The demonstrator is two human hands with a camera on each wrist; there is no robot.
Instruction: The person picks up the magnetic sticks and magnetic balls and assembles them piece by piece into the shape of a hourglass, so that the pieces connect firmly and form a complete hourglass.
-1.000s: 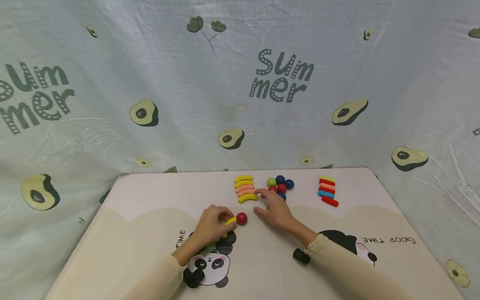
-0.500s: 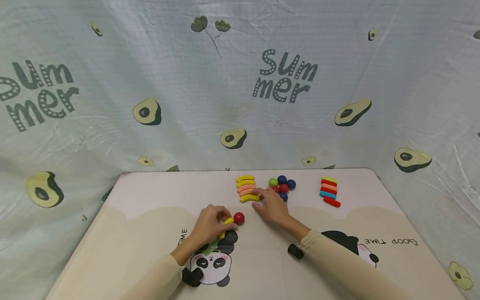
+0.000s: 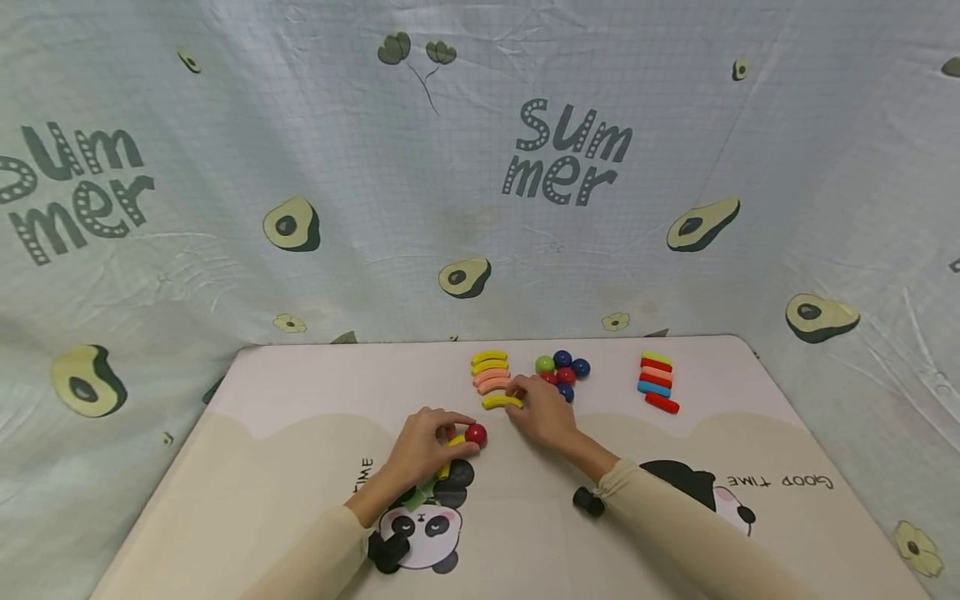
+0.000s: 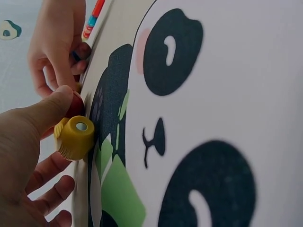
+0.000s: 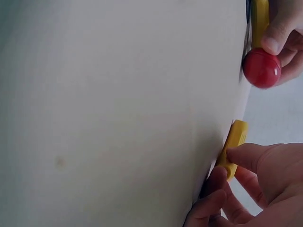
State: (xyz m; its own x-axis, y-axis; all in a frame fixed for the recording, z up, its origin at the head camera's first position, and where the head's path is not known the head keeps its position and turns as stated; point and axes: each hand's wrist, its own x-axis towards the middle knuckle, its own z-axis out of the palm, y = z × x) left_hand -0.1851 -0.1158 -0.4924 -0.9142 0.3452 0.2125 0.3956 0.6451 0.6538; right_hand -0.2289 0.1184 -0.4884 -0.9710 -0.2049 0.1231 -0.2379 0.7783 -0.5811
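My left hand (image 3: 422, 447) pinches a red ball (image 3: 476, 434) between thumb and index finger. Against the ball lies a yellow curved magnetic rod (image 4: 75, 138), with a round metal end showing in the left wrist view; the hand partly covers it in the head view. My right hand (image 3: 546, 411) pinches another yellow curved magnetic rod (image 5: 237, 134) by its right end, low at the table. That rod lies just in front of a row of yellow and pink curved rods (image 3: 491, 376), with a small gap between.
Beside the right hand is a cluster of blue, red and green balls (image 3: 563, 359), partly hidden by it. Farther right lie several stacked straight rods (image 3: 657, 367) and a slightly turned red rod (image 3: 662, 403). A panda-print mat (image 3: 262, 500) covers the table; a curtain hangs behind.
My left index finger and thumb have moved from the yellow rod onto the red ball. My right hand has closed on the nearest yellow curved rod and drawn it slightly off the row.
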